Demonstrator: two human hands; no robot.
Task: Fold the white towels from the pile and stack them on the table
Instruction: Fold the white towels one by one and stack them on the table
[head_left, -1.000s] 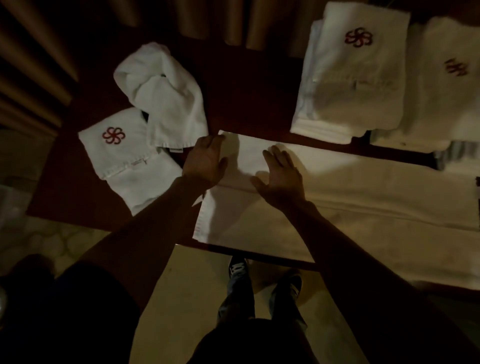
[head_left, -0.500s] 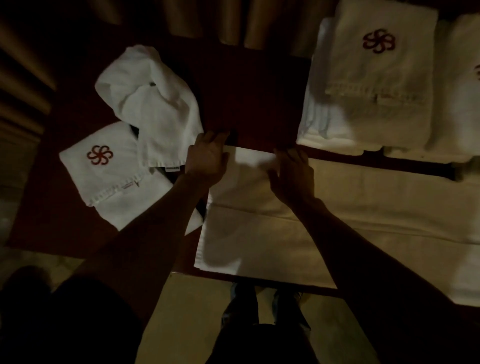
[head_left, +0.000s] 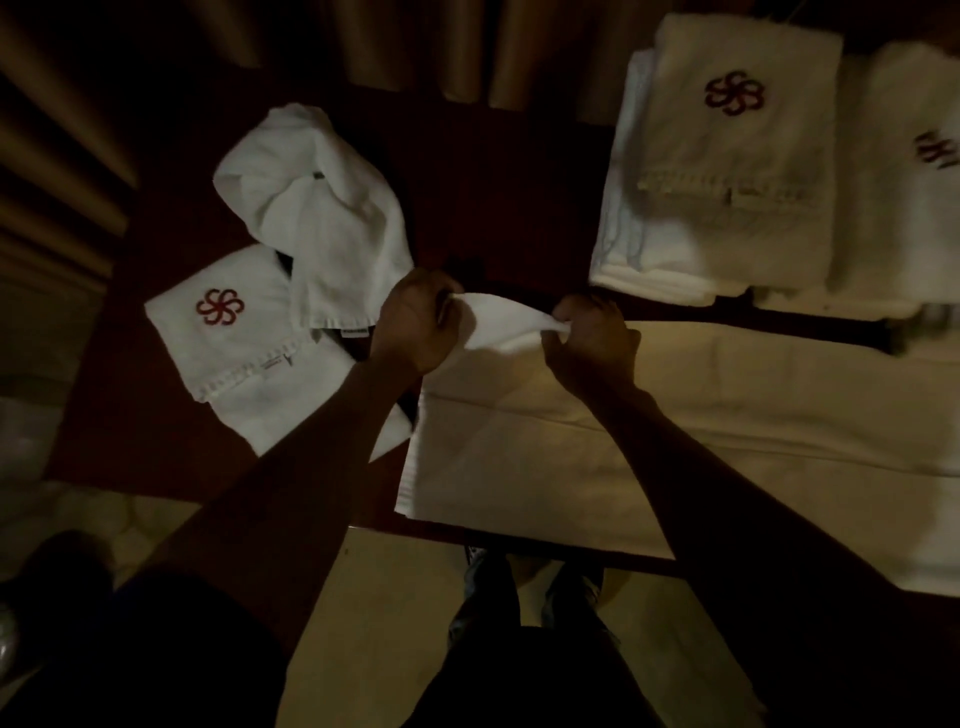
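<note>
Both palms, flat before, now curl into grips, left hand (head_left: 415, 325) and right hand (head_left: 592, 338) pinching the long towel (head_left: 675, 431) by its far-left edge, lifted off the bench (head_left: 493, 208); carry it rightward evenly, edges aligned.

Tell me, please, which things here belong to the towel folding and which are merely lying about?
In the job: spread towel, far edge pinched by left hand and right hand; crumpled towel; folded towel at left; folded stacks at right; table.
Not part of it: curtain; shoes; floor.
</note>
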